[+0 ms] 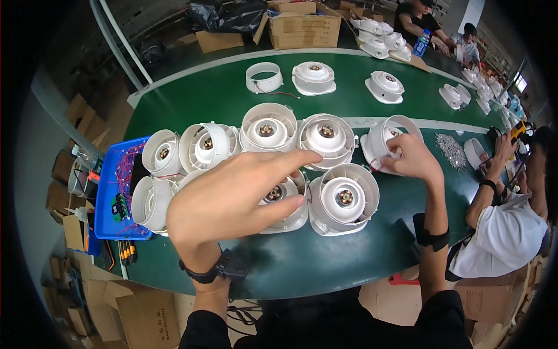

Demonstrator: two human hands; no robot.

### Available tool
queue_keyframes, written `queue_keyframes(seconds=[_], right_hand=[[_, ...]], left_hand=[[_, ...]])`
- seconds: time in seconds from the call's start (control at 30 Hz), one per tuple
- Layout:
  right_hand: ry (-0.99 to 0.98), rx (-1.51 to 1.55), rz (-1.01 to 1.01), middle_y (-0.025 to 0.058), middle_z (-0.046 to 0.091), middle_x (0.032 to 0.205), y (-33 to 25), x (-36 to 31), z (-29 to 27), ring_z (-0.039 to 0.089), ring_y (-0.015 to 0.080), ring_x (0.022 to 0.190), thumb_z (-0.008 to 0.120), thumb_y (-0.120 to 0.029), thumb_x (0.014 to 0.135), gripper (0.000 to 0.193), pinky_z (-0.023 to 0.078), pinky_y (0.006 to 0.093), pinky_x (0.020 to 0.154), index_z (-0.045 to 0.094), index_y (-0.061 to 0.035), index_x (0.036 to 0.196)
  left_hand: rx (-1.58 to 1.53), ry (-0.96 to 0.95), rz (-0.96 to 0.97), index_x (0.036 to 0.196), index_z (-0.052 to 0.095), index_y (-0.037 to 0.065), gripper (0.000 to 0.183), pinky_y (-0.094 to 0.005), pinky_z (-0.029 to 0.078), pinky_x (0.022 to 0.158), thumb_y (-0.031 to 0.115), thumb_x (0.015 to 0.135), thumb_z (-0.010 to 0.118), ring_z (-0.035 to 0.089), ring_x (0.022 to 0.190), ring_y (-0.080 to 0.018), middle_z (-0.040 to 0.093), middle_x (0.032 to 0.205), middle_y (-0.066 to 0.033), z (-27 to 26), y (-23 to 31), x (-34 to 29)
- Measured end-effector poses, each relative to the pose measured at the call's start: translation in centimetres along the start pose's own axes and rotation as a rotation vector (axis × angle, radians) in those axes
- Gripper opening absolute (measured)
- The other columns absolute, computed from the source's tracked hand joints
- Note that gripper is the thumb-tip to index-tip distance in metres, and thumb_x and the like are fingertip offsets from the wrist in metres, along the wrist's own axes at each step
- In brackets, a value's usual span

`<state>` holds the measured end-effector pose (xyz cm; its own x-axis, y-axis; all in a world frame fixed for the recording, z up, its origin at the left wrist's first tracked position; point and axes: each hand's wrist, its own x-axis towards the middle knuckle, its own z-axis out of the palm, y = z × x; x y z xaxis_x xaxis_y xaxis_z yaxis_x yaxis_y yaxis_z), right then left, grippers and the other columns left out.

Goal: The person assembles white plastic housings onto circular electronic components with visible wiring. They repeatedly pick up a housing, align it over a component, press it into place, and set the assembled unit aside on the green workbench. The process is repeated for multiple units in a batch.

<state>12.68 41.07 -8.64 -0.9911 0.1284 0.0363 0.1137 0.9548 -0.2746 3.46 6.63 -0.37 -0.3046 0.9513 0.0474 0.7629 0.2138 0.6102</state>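
My left hand (pixel 238 198) reaches over the front row of white round fan housings, its thumb and forefinger spread apart and nothing seen between them. Under and past its fingertips stand a housing (pixel 288 218), partly hidden, and another housing (pixel 372 200) with a copper-coloured motor centre. At the right end of the back row, my right hand (pixel 414 156) is closed on the ring wall of a white fan housing (pixel 401 123), where a bit of red wire shows by the fingertips. More housings (pixel 268 113) stand in the back row.
A blue tray (pixel 125 235) with wires and green boards is at the left. Small metal screws (pixel 450 152) lie heaped at the right. Beyond the table seam stand a loose white ring (pixel 264 87) and more housings (pixel 314 87). A co-worker (pixel 500 232) with a yellow power tool (pixel 519 129) works at right.
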Motion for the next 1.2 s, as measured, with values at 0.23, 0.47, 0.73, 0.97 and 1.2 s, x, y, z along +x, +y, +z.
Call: queue_keyframes(seconds=[0.23,0.47,0.73,0.97,1.2], right_hand=[[0.001,-0.117,0.074,0.0197,0.066,0.072,-2.4,-4.5,-2.6,0.062,0.0401,0.068,0.070,-0.020,0.069,0.022,0.049,0.0473,0.066,0.066,0.0003,0.075],[0.657,0.337,0.031,0.0102,0.070,0.086,-5.1,-8.2,-8.8,0.061,0.0080,0.073,0.069,-0.005,0.084,0.023,0.044,0.0229,0.061,0.065,0.0070,0.103],[0.591,0.617,-0.383,0.0137,0.066,0.102,-10.5,-6.8,-7.2,0.060,0.0194,0.091,0.077,-0.013,0.071,0.042,0.044,0.0298,0.081,0.066,0.0030,0.108],[0.331,0.585,-0.657,0.0185,0.067,0.107,-9.0,-2.7,-6.7,0.064,0.0283,0.099,0.079,-0.004,0.067,0.041,0.045,0.0366,0.090,0.067,0.0044,0.106],[0.394,0.724,-0.436,0.0163,0.066,0.102,-9.8,-2.6,-6.0,0.061,0.0255,0.092,0.069,-0.011,0.068,0.043,0.042,0.0326,0.083,0.067,0.0072,0.107]], left_hand=[[0.019,0.049,0.051,0.135,0.050,0.000,0.052,-0.0396,0.051,0.088,0.012,0.087,0.064,0.066,0.101,-0.0326,0.067,0.108,-0.0201,0.2,-0.4,0.2],[0.006,0.097,0.011,0.134,0.053,0.001,0.049,-0.0380,0.051,0.089,0.010,0.087,0.064,0.067,0.101,-0.0288,0.067,0.108,-0.0187,0.0,0.5,0.0],[-0.006,0.572,0.179,0.135,0.048,-0.008,0.065,-0.0351,0.047,0.093,0.023,0.080,0.065,0.059,0.118,-0.0284,0.061,0.124,-0.0199,0.6,3.3,2.4],[-0.074,0.635,0.145,0.128,0.053,-0.008,0.052,-0.0350,0.045,0.096,0.020,0.085,0.062,0.060,0.112,-0.0249,0.062,0.119,-0.0168,0.8,1.3,5.0],[-0.049,0.780,0.149,0.097,0.065,-0.005,0.015,-0.0256,0.050,0.069,-0.001,0.083,0.062,0.063,0.078,-0.0137,0.067,0.090,-0.0104,0.4,1.2,4.4]])
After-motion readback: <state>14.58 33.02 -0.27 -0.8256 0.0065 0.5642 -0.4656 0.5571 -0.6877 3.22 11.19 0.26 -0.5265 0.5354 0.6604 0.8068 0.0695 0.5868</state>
